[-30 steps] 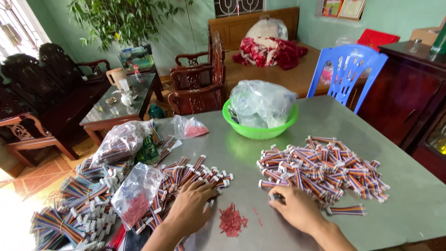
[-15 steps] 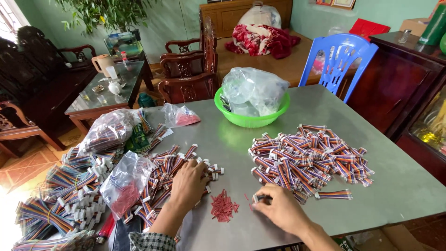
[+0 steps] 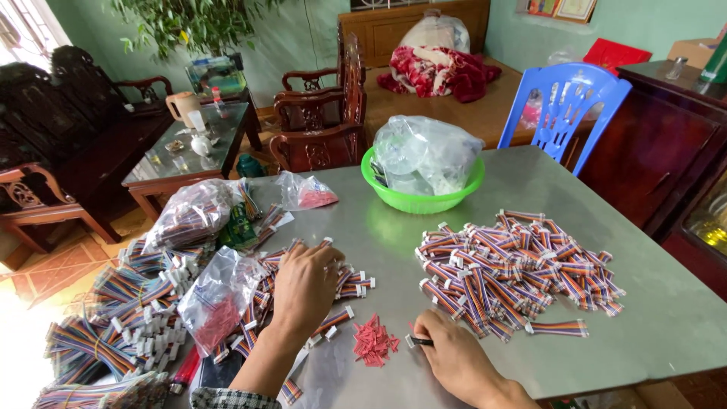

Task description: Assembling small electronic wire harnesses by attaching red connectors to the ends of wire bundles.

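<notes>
Left hand (image 3: 305,284) rests fingers-down on the cable pile (image 3: 318,303); right hand (image 3: 447,352) pinches a small dark tool (image 3: 419,341), its length pointing left toward red clips (image 3: 373,342)

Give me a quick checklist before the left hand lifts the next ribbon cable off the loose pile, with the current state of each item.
1. Left hand on the loose cable pile: ok, fingers rest on the cables.
2. Single cable actually pinched: cannot tell, the fingertips are hidden.
3. Right hand ready with its tool: ok, it holds a small dark tool with a pale tip, resting on the table.
4. Small red pieces in reach: ok, the heap lies between both hands.
5. Finished-looking cable heap kept apart from the loose pile: ok, bare table between them.
6. Green bowl out of the way: ok, it sits at the far side.
</notes>
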